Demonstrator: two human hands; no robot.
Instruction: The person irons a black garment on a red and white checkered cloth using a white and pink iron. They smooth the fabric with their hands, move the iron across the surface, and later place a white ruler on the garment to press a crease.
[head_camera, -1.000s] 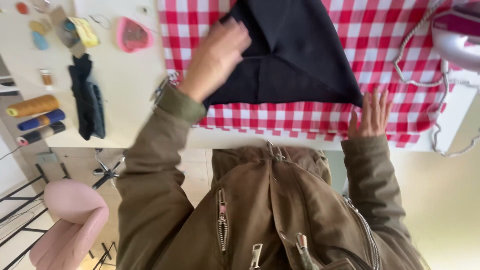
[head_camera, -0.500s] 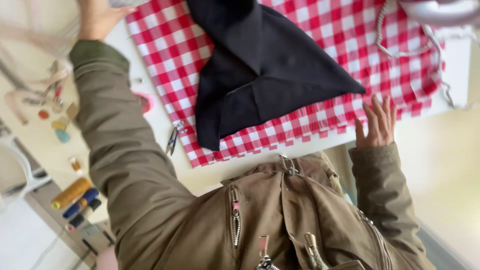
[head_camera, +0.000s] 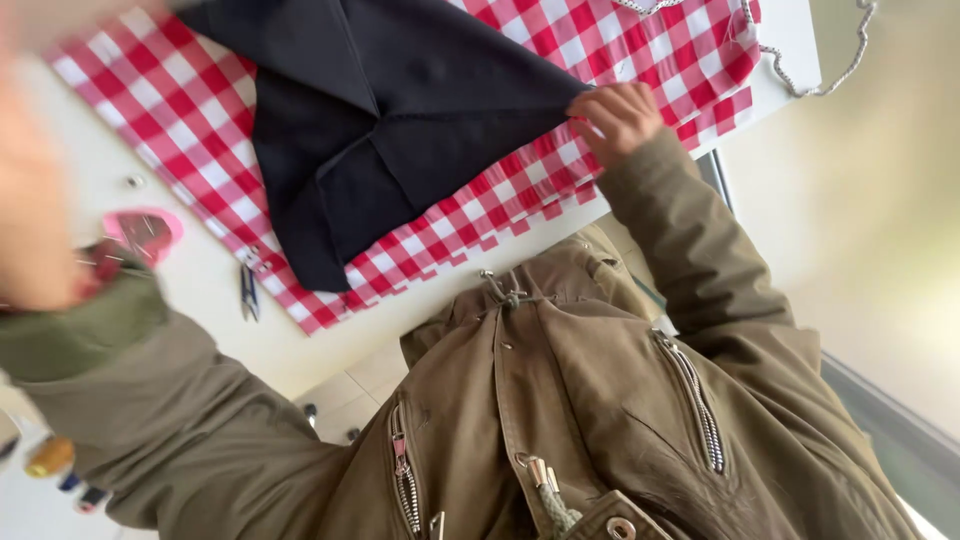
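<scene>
Nearest: person in an olive zip jacket (head_camera: 560, 420), leaning over the tabletop (head_camera: 150, 300). Left hand (head_camera: 35, 200) raised close to the camera, badly blurred; cannot tell whether its fingers are apart or together, nothing visibly held. Small metal snips (head_camera: 248, 292) and a pink pin holder (head_camera: 145, 232) lie on the white tabletop just below that hand. Right hand (head_camera: 618, 118) rests at the right corner of the black folded fabric (head_camera: 400, 120), fingers curled together and pinching that corner. Fabric lies on the red-and-white checked cloth (head_camera: 620, 50), its long axis running left from the right hand toward upper left; right hand is on it, left hand well apart. Farthest: grey cord (head_camera: 800, 70) looping at the tabletop edge
</scene>
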